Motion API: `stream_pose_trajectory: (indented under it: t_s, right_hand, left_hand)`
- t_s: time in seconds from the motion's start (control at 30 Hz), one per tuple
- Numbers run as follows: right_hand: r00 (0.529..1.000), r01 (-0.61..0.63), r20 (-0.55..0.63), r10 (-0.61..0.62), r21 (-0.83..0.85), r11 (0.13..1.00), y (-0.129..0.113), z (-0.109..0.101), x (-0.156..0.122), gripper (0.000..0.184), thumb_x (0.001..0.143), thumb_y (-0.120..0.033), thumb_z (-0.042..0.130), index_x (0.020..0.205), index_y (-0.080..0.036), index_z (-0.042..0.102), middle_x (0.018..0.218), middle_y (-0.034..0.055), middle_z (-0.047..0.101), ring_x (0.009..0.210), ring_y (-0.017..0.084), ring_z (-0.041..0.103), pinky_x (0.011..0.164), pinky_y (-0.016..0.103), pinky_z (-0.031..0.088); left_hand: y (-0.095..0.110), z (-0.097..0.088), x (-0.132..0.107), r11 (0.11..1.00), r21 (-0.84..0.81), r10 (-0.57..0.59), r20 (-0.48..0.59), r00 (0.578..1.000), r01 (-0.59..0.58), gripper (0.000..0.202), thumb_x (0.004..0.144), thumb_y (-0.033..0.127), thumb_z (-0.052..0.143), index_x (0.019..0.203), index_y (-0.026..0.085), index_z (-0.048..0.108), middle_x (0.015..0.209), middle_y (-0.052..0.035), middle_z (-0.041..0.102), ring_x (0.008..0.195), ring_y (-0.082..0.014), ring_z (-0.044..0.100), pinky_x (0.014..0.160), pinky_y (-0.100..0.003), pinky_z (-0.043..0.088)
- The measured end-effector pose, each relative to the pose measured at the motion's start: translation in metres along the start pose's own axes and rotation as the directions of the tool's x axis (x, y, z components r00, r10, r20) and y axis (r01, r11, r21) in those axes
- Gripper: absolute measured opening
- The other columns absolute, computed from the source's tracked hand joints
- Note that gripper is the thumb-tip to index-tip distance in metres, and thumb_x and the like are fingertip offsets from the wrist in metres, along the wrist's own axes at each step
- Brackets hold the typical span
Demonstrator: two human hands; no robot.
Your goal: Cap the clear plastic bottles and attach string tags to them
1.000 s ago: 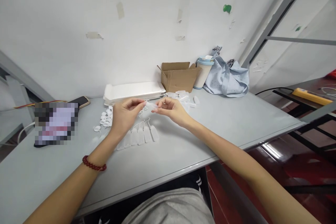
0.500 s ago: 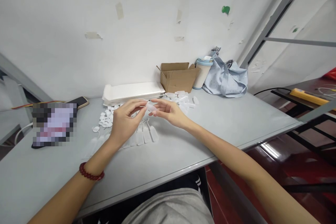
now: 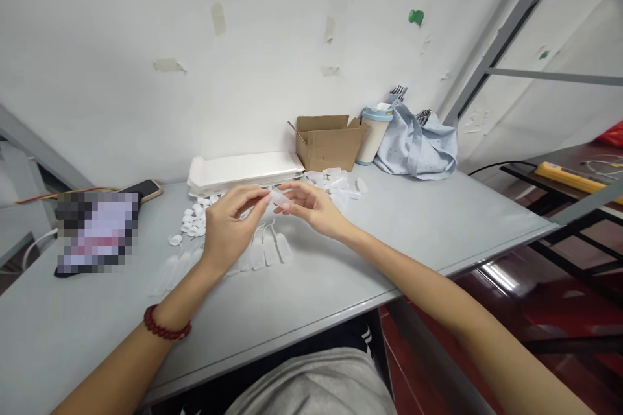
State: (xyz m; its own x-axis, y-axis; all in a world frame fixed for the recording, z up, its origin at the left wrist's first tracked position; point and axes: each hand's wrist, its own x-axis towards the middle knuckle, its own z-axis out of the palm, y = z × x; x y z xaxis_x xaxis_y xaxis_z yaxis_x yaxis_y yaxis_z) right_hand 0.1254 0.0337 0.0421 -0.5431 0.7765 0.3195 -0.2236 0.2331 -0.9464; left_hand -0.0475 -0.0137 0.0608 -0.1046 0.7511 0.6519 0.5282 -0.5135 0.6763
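Note:
A small translucent plastic piece (image 3: 279, 198) is held above the table between my two hands. My left hand (image 3: 228, 217) pinches its left end between thumb and fingertips. The fingers of my right hand (image 3: 316, 209) are closed on its right end. Below lies a row of flat translucent pieces with thin strings (image 3: 270, 249), partly covered by my left hand and forearm. Small white round caps (image 3: 195, 217) are heaped just left of my left hand. More loose translucent pieces (image 3: 341, 185) lie in a pile behind my right hand.
Along the wall stand a flat white box (image 3: 243, 168), an open cardboard box (image 3: 332, 148), a lidded cup (image 3: 374, 135) and a light blue cloth bag (image 3: 418, 146). A phone with a blurred screen (image 3: 102, 230) lies on the left, with a dark object (image 3: 148, 190) behind it.
Both hands stay at nearly the same spot, still gripping the plastic piece. The whole view has shifted slightly; nothing on the table has visibly moved.

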Motion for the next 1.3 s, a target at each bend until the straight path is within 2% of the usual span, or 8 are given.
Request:
stream_pose_trajectory:
  t_s: [0.1,0.17,0.37,0.53,0.83,1.03,1.17,1.3]
  right_hand:
    - [0.999,0.027,0.017,-0.027,-0.009,1.000,-0.001,0.001,0.000,0.030,0.083,-0.027,0.068,0.110,-0.023,0.056,0.101,0.0038,0.068,0.090,0.016,0.068,0.092,0.039,0.052]
    - [0.998,0.045,0.033,-0.044,-0.023,0.999,-0.001,0.001,-0.001,0.029,0.083,-0.027,0.067,0.110,-0.023,0.057,0.105,0.0044,0.067,0.091,0.017,0.068,0.092,0.040,0.052]
    - [0.997,0.071,0.045,-0.067,-0.111,0.991,0.001,0.002,-0.002,0.029,0.084,-0.027,0.065,0.112,-0.022,0.061,0.117,0.0072,0.064,0.097,0.017,0.066,0.094,0.040,0.052]
    - [0.993,0.113,0.052,-0.104,-0.226,0.967,0.001,0.002,-0.004,0.027,0.085,-0.028,0.063,0.111,-0.022,0.063,0.117,0.0072,0.065,0.108,0.020,0.062,0.097,0.043,0.050]
    - [0.976,0.194,-0.002,-0.216,-0.433,0.880,0.003,0.006,-0.009,0.028,0.087,-0.021,0.057,0.115,-0.024,0.052,0.111,0.0074,0.065,0.111,0.020,0.062,0.099,0.045,0.049]
    - [0.951,0.285,0.046,-0.305,-0.513,0.810,0.003,0.009,-0.011,0.025,0.091,-0.022,0.051,0.115,-0.025,0.055,0.117,0.0077,0.063,0.112,0.020,0.060,0.099,0.042,0.050]
    - [0.971,0.213,-0.015,-0.239,-0.403,0.890,0.001,0.012,-0.010,0.024,0.089,-0.024,0.055,0.113,-0.025,0.057,0.116,0.0065,0.064,0.111,0.020,0.061,0.100,0.043,0.049]
    - [0.998,0.051,-0.041,-0.051,-0.005,0.999,-0.002,0.009,-0.005,0.028,0.083,-0.032,0.066,0.109,-0.024,0.058,0.100,0.0041,0.070,0.094,0.018,0.067,0.093,0.041,0.053]
  left_hand:
    - [0.004,-0.003,0.002,0.965,-0.117,-0.232,0.025,0.972,0.234,0.013,0.077,0.033,0.069,0.085,0.024,0.074,0.084,-0.0010,0.074,0.081,-0.0192,0.068,0.077,-0.031,0.055]
    - [0.005,-0.004,0.003,0.935,-0.164,-0.311,0.051,0.949,0.315,0.015,0.075,0.034,0.072,0.085,0.024,0.075,0.082,-0.0012,0.075,0.080,-0.0202,0.069,0.076,-0.031,0.055]
    - [0.003,-0.004,0.002,0.919,-0.204,-0.322,0.106,0.941,0.337,0.012,0.071,0.031,0.075,0.079,0.023,0.074,0.081,-0.0014,0.074,0.079,-0.0196,0.068,0.076,-0.031,0.056]
    - [0.000,-0.004,0.003,0.878,-0.259,-0.374,0.154,0.915,0.402,0.018,0.067,0.034,0.079,0.079,0.022,0.074,0.081,-0.0022,0.074,0.076,-0.0195,0.068,0.075,-0.031,0.056]
    - [0.000,-0.004,0.002,0.870,-0.244,-0.394,0.182,0.901,0.430,0.023,0.064,0.036,0.081,0.080,0.021,0.074,0.084,-0.0049,0.075,0.081,-0.0224,0.069,0.075,-0.034,0.057]
    - [-0.001,0.005,-0.005,0.836,-0.375,-0.395,0.093,0.914,0.400,0.028,0.061,0.031,0.082,0.080,0.018,0.067,0.083,-0.0035,0.072,0.084,-0.0197,0.068,0.080,-0.033,0.057]
    - [0.000,0.009,-0.011,0.898,-0.333,-0.293,0.032,0.956,0.286,0.025,0.067,0.030,0.078,0.083,0.018,0.064,0.089,-0.0043,0.071,0.087,-0.0194,0.068,0.085,-0.036,0.057]
    - [0.001,0.009,-0.014,0.958,-0.238,-0.156,0.023,0.987,0.157,0.016,0.076,0.030,0.070,0.087,0.019,0.065,0.097,-0.0047,0.071,0.094,-0.0203,0.067,0.088,-0.037,0.056]
